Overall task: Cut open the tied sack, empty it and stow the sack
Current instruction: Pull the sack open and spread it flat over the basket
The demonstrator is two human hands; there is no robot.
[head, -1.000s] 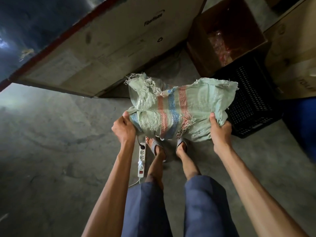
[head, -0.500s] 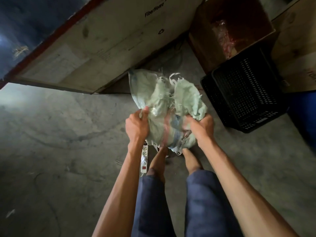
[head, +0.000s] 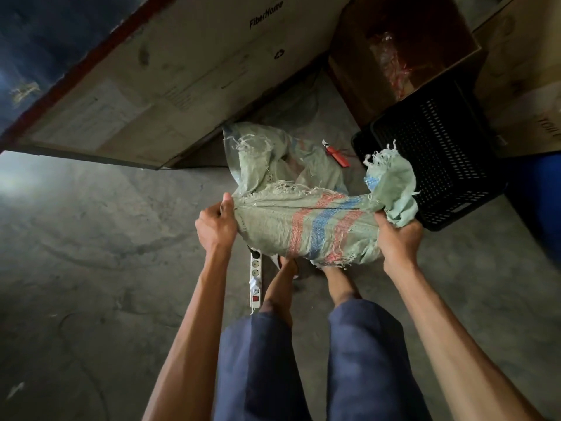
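The person stands over the concrete floor (head: 91,268) holding the limp green sack (head: 303,229) stretched between both hands above the feet. The left hand (head: 216,227) is closed tight on one frayed end, the right hand (head: 397,241) is clenched around the other, with a loose flap spilling over its knuckles. Pulling the ends apart likely flattens the emptied sack for folding before stowing, perhaps in the black crate (head: 440,165) just beside it. A red cutter (head: 337,153) lies on the floor behind. Half a second ago the hands were close together, bunching the sack; now they have spread wide and drawn it taut.
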